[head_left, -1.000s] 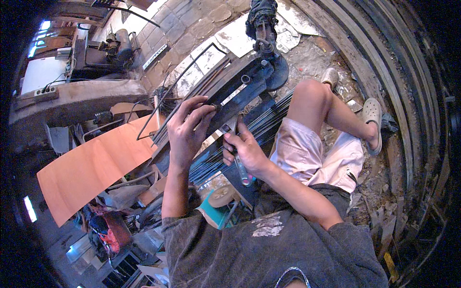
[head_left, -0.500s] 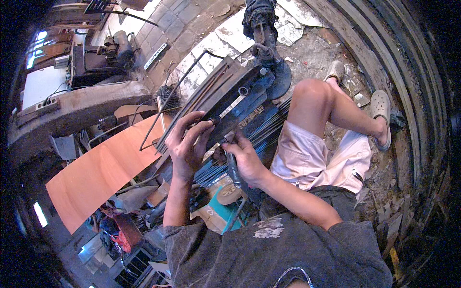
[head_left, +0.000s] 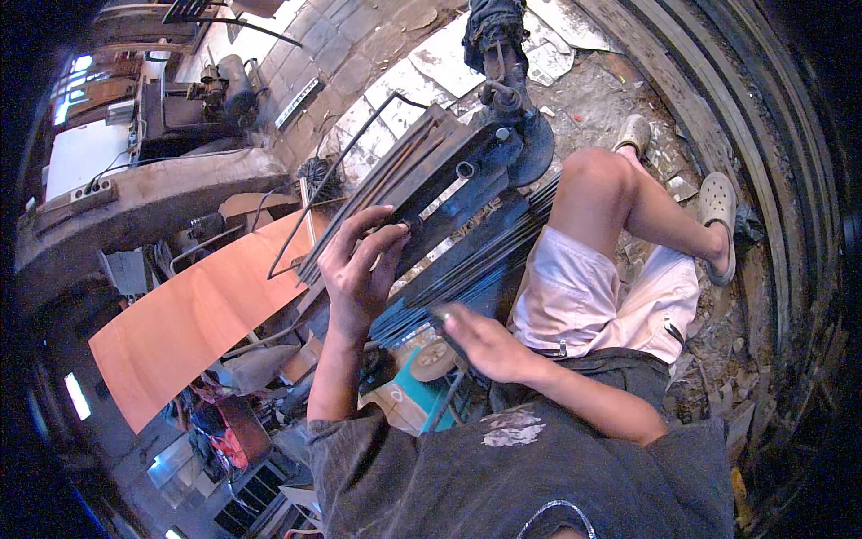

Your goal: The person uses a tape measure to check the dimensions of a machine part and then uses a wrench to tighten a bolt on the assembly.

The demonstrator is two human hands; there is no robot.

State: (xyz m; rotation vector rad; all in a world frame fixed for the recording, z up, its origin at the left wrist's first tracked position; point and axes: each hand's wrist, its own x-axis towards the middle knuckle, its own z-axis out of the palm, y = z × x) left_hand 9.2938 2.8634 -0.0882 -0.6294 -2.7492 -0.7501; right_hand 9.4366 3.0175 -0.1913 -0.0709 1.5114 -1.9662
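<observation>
My left hand (head_left: 364,265) is raised over a long dark metal frame (head_left: 440,198). Its thumb and fingers close on a small dark round part (head_left: 410,224) at the frame's edge. Farther up the frame a short round metal tube (head_left: 465,169) stands out. My right hand (head_left: 489,346) is apart from the frame, nearer my body, and smeared by motion. Its fingers are closed on a dark-handled tool (head_left: 448,322), mostly hidden by the hand. Beneath the frame lies a bundle of thin dark rods (head_left: 431,296).
An orange-brown sheet (head_left: 193,314) juts out at left. A bent dark rod (head_left: 332,166) rises beside the frame. A machine with a disc (head_left: 530,153) stands at the far end. Long metal bars (head_left: 763,135) lie along the right. A teal box (head_left: 409,386) sits below my hands.
My right hand has pulled back from the frame toward my body, taking the tool's tip away from it. My left hand keeps its pinch; the whole view has shifted slightly.
</observation>
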